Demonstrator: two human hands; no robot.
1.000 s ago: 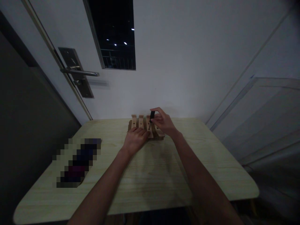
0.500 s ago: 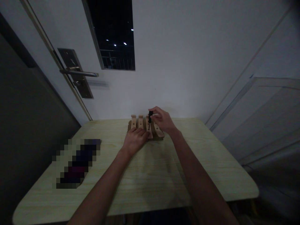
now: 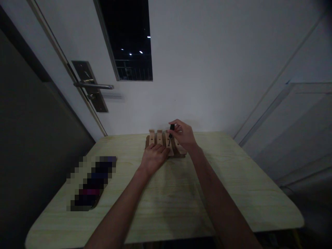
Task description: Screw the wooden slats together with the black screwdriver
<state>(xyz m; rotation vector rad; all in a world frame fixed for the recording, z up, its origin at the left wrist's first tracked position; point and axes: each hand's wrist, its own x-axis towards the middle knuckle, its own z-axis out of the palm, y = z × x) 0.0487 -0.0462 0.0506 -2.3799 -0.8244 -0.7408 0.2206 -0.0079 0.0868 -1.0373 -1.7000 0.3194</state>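
Observation:
Near the far edge of the table lies a small brown board [image 3: 183,156] with several pale wooden slats [image 3: 151,139] across it, each with dark holes. My left hand [image 3: 155,158] rests over the near ends of the slats, fingers together, holding the piece down. A black-handled screwdriver [image 3: 172,128] is pinched in the fingers of my right hand [image 3: 186,135]. Its shaft points down at the third slat from the left, leaning slightly. Whether the tip sits in a screw is too small to tell. My right hand partly covers the rightmost slat.
The pale wood-grain table [image 3: 233,193] stands against a white door [image 3: 207,69] with a metal handle [image 3: 95,85] and a dark window [image 3: 129,38]. A pixelated dark object, possibly a phone [image 3: 97,183], lies on the table's left side.
The view has shifted, so everything appears a little further right and lower. The screwdriver handle now leans more to the right. My left hand stays on the slats.

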